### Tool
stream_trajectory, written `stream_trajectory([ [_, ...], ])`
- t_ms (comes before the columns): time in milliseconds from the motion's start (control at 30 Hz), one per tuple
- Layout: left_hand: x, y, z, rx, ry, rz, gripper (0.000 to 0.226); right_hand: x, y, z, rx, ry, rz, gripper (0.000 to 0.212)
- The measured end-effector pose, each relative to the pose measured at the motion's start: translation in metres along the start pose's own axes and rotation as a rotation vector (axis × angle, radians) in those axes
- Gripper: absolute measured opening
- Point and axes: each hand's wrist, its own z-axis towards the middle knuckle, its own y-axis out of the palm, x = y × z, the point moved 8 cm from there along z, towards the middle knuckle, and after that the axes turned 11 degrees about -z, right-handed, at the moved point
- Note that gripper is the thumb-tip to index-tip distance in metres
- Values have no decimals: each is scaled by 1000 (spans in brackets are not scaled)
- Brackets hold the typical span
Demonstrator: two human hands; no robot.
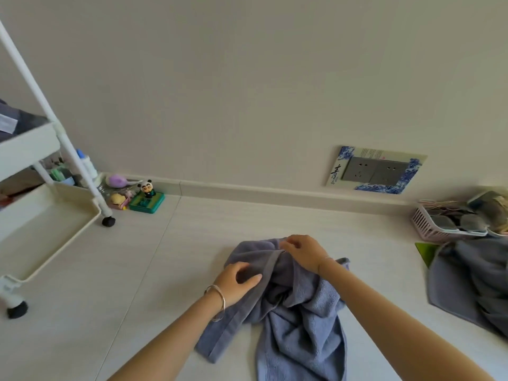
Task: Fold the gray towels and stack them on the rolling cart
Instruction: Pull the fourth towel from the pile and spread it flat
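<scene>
— On the pale tiled floor (137, 270), which step?
— Untangling: a crumpled blue-gray terry towel (297, 312) lies under both hands. Right hand (302, 254) pinches its far hem; left hand (236, 281) rests on the band, grip loosely curled.
— Next?
— Likely spreading it flat. More gray towels (472, 281) wait right; the white rolling cart (49, 215) stands left.
</scene>
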Motion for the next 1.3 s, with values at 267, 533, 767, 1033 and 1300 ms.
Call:
stream_trajectory([
  [267, -1, 30, 14, 51, 53, 300, 38, 12, 46, -4, -130, 139, -25, 50],
  [533, 27, -91, 0, 240, 235, -214, 27, -92, 19, 9, 89, -157, 446, 31],
  [767, -15, -231, -21, 504, 139, -227, 12, -237, 39, 27, -31, -347, 471, 42],
  [1033, -85, -196, -23, 461, -35, -97, 29, -184, 93, 20, -92, -158, 448, 28],
  [1300, -9, -62, 14, 78, 164, -90, 30, -72, 21, -11, 180, -4, 448, 17],
])
